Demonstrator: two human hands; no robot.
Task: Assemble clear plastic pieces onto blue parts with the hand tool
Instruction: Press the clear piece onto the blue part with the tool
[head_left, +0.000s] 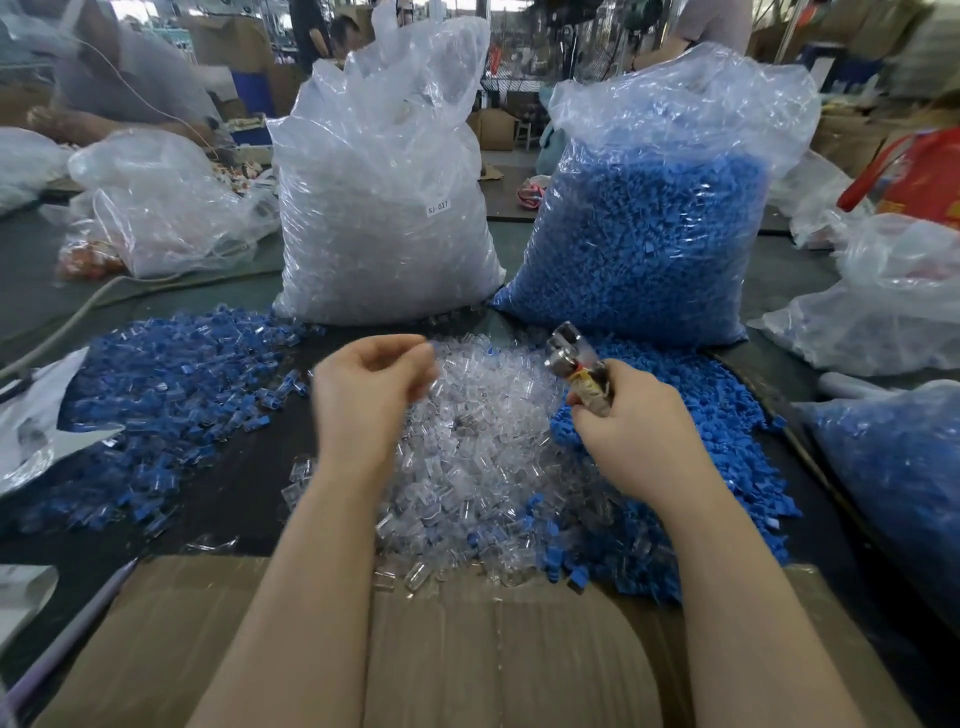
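Note:
A heap of clear plastic pieces (483, 441) lies in the middle of the dark table, with a heap of loose blue parts (696, 457) to its right. Joined blue-and-clear pieces (176, 389) spread out on the left. My left hand (371, 392) hovers over the clear heap, blurred, fingers curled; whether it holds a piece I cannot tell. My right hand (631, 423) grips the metal hand tool (576, 361) by its handles, its head pointing up and left above the blue parts.
A tall bag of clear pieces (384, 208) and a tall bag of blue parts (654, 223) stand behind the heaps. Another blue-filled bag (898, 478) lies at right. A cardboard flap (467, 649) is under my forearms. More plastic bags (161, 208) and people are beyond.

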